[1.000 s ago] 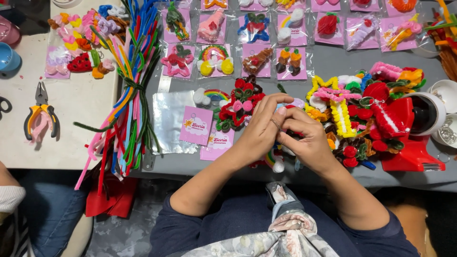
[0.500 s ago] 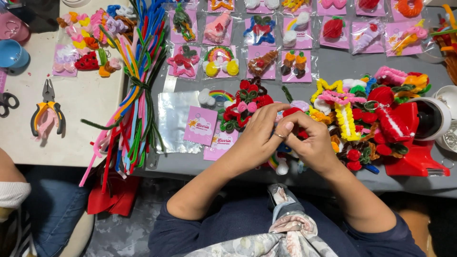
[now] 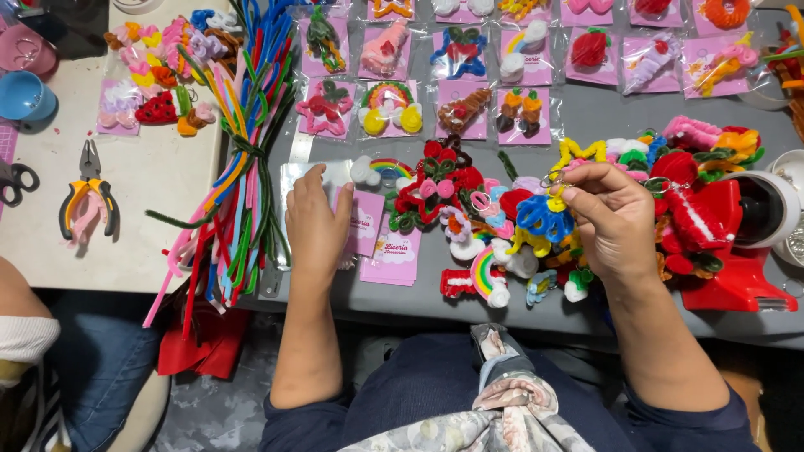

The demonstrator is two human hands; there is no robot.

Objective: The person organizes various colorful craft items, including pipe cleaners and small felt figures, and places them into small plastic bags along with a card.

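At the bottom of the frame the person's lap shows, with a patterned cloth bundle (image 3: pixel 502 393) resting on dark blue trousers, and at the lower left another person's leg in jeans (image 3: pixel 79 368) sits beside the pale table. Just above, the left hand (image 3: pixel 318 222) lies flat, fingers stretched out and closed on nothing, palm down on a stack of clear plastic sleeves (image 3: pixel 293 180) and touching the edge of the small pink backing cards (image 3: pixel 389 247) in the middle of the frame. To the right, the right hand (image 3: pixel 611 218) is raised over a heap of finished pipe-cleaner charms (image 3: pixel 494 251); its thumb and forefinger pinch the metal ring of a blue and yellow pipe-cleaner charm (image 3: pixel 544 216), which hangs just left of the fingertips, above the heap. A red tape dispenser (image 3: pixel 737 268) stands at the right edge, just beside that hand's wrist. Left of the left hand, a long bundle of coloured pipe cleaners (image 3: pixel 243 151) runs from the upper middle down toward the lower left, over the seam between the grey table (image 3: pixel 586 314) and the pale table (image 3: pixel 142 184). On the pale table lie yellow-handled pliers (image 3: pixel 88 197), with a blue cup (image 3: pixel 23 94) in the upper left corner. Along the top of the frame, rows of packaged charms on pink cards (image 3: pixel 519 67) cover the grey table.
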